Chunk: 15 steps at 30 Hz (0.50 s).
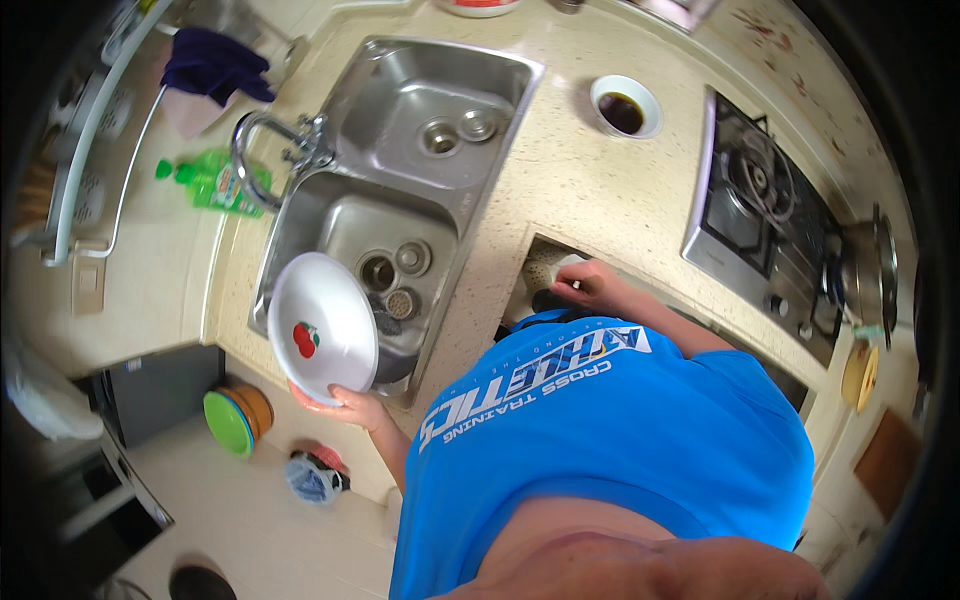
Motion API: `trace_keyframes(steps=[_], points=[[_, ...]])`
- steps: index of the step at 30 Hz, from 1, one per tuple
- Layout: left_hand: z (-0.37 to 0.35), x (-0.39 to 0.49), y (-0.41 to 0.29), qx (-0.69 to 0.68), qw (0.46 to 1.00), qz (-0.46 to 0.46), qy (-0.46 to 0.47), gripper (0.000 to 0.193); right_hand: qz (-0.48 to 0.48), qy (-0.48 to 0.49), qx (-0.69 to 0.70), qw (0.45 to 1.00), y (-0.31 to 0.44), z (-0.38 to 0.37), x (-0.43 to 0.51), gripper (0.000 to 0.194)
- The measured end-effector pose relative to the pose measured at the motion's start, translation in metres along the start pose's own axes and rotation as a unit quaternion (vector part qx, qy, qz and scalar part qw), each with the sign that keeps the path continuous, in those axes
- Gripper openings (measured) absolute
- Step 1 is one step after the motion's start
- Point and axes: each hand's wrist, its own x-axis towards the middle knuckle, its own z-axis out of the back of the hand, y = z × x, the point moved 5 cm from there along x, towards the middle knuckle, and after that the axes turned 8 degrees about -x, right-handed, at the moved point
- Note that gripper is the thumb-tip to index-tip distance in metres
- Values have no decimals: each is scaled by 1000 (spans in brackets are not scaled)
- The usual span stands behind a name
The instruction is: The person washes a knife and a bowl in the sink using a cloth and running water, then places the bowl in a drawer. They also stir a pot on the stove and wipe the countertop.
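Observation:
My left hand (341,405) grips the lower rim of a white oval-looking bowl (337,330) with a red cherry print, tilted over the near basin of a stainless steel double sink (457,225). My right hand (592,286) is at the opening of a drawer (536,259) below the counter edge, its fingers curled beside a pale perforated item (538,271). Whether these fingers hold something is not clear. In the near basin lie a strainer basket (403,302) and a round metal drain part (412,257). The chrome faucet (251,150) stands at the sink's left edge.
A white bowl of dark liquid (626,106) sits between sink and gas stove (757,202). A green detergent bottle (217,180) lies left of the faucet, below a dark purple cloth (217,64). A pot (862,262) is at the far right. Bins (238,420) stand at lower left.

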Motion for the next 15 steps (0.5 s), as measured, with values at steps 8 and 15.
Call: trace_keyframes(steps=[8, 15], points=[[-16, -3, 60, -300, 803, 511, -55, 62, -554, -79, 254, 789, -159, -56, -233, 29], [-16, -15, 54, -467, 635, 602, -130, 60, -632, -377, 377, 562, -248, -58, -378, 42]])
